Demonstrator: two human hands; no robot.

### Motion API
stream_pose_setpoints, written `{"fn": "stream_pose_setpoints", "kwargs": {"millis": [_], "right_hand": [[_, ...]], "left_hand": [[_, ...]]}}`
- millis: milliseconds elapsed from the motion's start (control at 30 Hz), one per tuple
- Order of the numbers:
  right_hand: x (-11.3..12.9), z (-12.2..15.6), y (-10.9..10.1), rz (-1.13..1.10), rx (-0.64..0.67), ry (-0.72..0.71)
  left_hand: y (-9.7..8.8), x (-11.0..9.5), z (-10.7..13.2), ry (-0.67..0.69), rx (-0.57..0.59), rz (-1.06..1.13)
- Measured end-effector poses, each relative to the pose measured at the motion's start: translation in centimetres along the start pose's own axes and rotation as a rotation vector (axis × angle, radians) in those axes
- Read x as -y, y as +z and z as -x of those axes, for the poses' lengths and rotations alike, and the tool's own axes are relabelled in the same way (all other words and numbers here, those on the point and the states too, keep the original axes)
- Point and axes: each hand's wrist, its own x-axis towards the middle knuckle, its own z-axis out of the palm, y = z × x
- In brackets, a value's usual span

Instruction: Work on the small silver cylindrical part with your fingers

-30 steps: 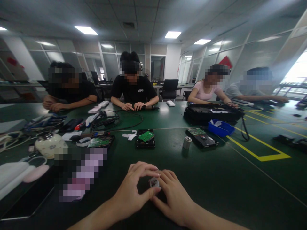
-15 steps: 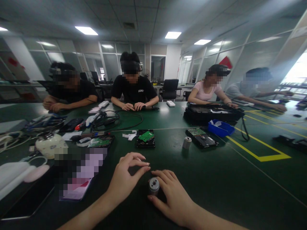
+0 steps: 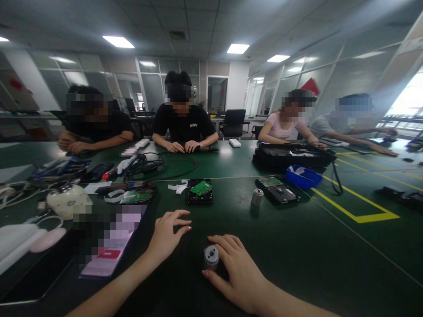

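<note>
A small silver cylinder point(image 3: 210, 257) stands upright on the dark green table point(image 3: 297, 246) close in front of me. My right hand point(image 3: 239, 273) curls around its right side, thumb and fingers holding it. To its left, my left hand point(image 3: 167, 235) hovers over the table with fingers loosely apart and nothing in it. A phone with a pink screen point(image 3: 109, 251) lies just left of that hand.
A hard drive with a green circuit board point(image 3: 200, 191), a second silver cylinder point(image 3: 257, 197), another open drive point(image 3: 277, 189) and a blue tray point(image 3: 304, 176) lie mid-table. Cables, tools and a white bowl point(image 3: 68, 200) crowd the left. Several people sit across.
My left hand let go of the cylinder's top and moved away to the left, its fingers opening. My right hand stayed on the cylinder, which now stands uncovered.
</note>
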Motion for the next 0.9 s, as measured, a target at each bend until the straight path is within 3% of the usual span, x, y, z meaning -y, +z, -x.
{"fn": "stream_pose_setpoints", "kwargs": {"millis": [200,367,800,900], "right_hand": [[-0.1,0.1,0.2,0.009,-0.007,-0.011],[-0.1,0.1,0.2,0.003,-0.012,-0.029],[-0.1,0.2,0.3,-0.014,-0.018,-0.027],[-0.1,0.2,0.3,-0.020,-0.017,-0.029]], "left_hand": [[-0.4,-3.4,1.7,0.093,-0.048,0.127],[-0.7,-6.2,3.5,0.172,0.033,0.254],[-0.8,-6.5,3.7,0.108,0.254,0.297],[-0.9,-6.5,3.5,0.078,0.239,0.277]]}}
